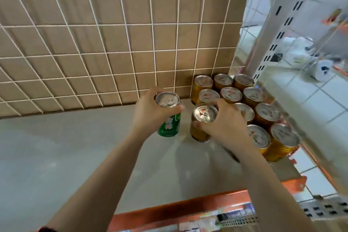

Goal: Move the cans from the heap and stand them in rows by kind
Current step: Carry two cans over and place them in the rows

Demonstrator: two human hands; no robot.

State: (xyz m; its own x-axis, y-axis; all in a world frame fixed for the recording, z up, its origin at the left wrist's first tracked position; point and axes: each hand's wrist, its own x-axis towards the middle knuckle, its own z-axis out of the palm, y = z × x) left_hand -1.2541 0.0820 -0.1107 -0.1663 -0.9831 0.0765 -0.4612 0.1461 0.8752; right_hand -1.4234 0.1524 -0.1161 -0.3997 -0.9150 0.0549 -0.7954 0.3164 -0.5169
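Green can (169,124) upright, left hand (148,113) fingers (153,91) curled round its top rim, thumb across the front. Right hand (224,120) fingers wrapped round the top of a gold can (199,133), upright, just beside the green one. Cannot tell if either base touches the grey shelf (75,147). More gold cans (252,98) stand close-packed in rows at the back right corner. White wire grid (113,43) over cardboard behind; orange shelf edge (188,207) in front.

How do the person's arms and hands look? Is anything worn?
Both forearms are bare, no sleeves. The left hand and right hand wear no gloves or visible rings. A dark red edge shows low on the left arm: sleeve or band, unclear.
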